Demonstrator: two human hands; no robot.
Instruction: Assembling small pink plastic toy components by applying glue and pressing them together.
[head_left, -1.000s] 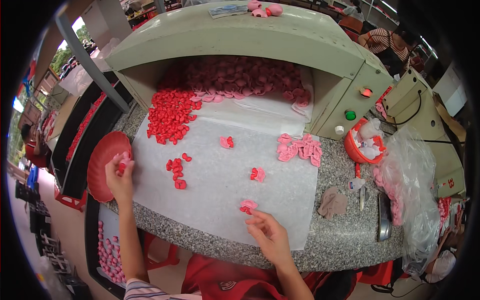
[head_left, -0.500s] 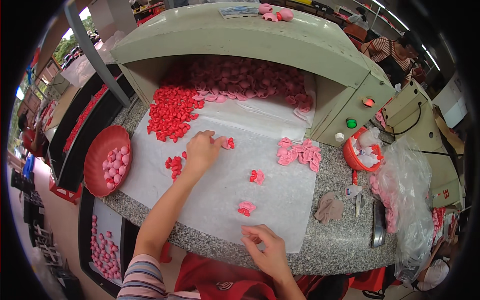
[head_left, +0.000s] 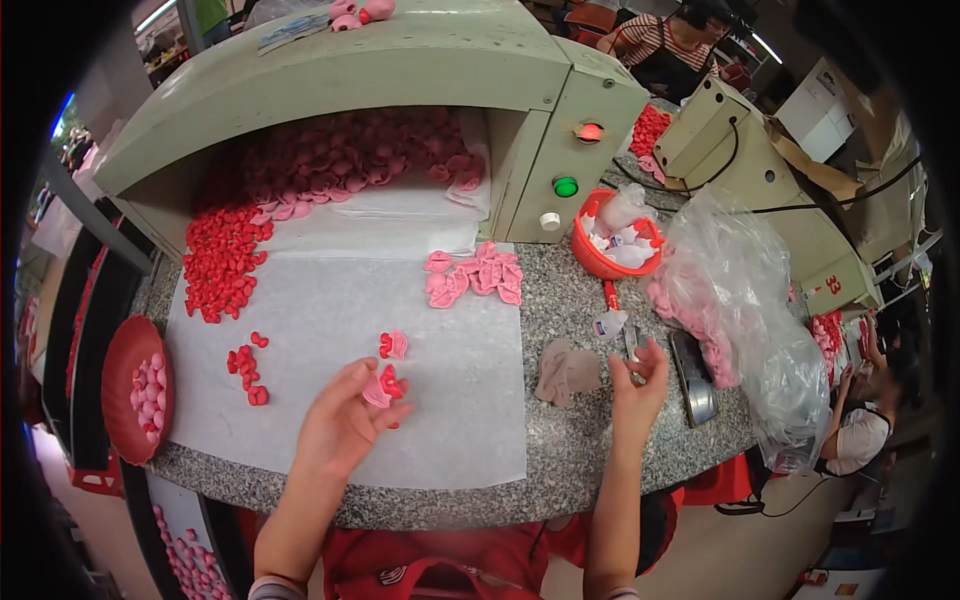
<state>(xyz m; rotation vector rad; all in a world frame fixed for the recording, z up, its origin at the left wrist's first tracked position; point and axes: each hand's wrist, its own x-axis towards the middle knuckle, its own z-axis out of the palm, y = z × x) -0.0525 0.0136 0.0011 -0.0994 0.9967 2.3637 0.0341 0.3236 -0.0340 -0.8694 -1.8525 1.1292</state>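
My left hand is over the white sheet, closed around a small pink-and-red molded piece between thumb and fingers. Just beyond it on the sheet lies another pink-and-red piece. A bit of red shows below my left fingers, mostly hidden. Off to the right, my right hand is raised over the granite counter with thumb and fingers apart and nothing visible between them. Closest to it are a small white bottle with a red tip, a thin metal blade tool and a brown cloth.
Loose red pieces and pink shells lie on the sheet. Behind stands a pale green machine with heaped parts inside. A red bowl, an orange basket, a phone and plastic bags surround the workspace.
My view has swung to the right. My left hand has come back from the far part of the sheet with a pink-and-red piece. My right hand has moved right, off the sheet.
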